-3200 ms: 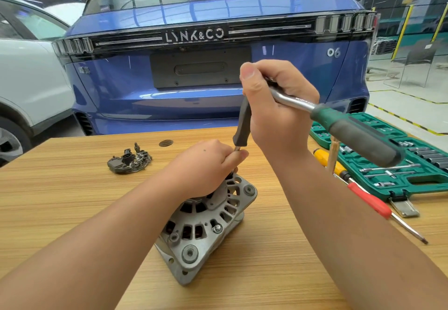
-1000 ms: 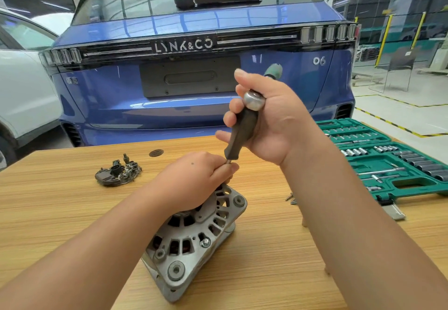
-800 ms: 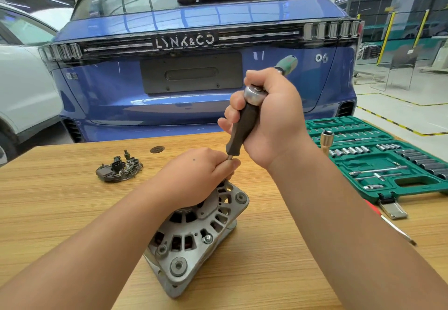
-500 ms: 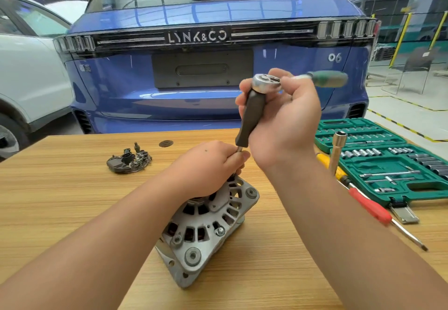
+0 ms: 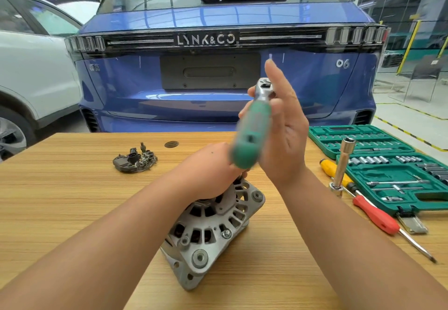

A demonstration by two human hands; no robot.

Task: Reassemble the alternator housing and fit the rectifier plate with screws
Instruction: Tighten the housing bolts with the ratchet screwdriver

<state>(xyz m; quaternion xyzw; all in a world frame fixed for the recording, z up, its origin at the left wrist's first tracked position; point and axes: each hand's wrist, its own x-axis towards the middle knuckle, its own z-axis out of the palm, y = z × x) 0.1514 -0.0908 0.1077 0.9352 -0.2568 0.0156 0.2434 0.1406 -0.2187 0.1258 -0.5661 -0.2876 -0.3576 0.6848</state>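
Bright, even indoor light, soft shadows on the surface (image 5: pixel 72 200). Ceiling strip lights reflect as glare on the blue car (image 5: pixel 218 18). Ratchet handle (image 5: pixel 249 137) heavily motion-blurred. Wide-angle bending at edges; everything else sharp.

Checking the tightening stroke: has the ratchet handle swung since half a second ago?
Yes. The ratchet handle has swung from pointing right, toward the socket case, round toward the camera; it is motion-blurred.
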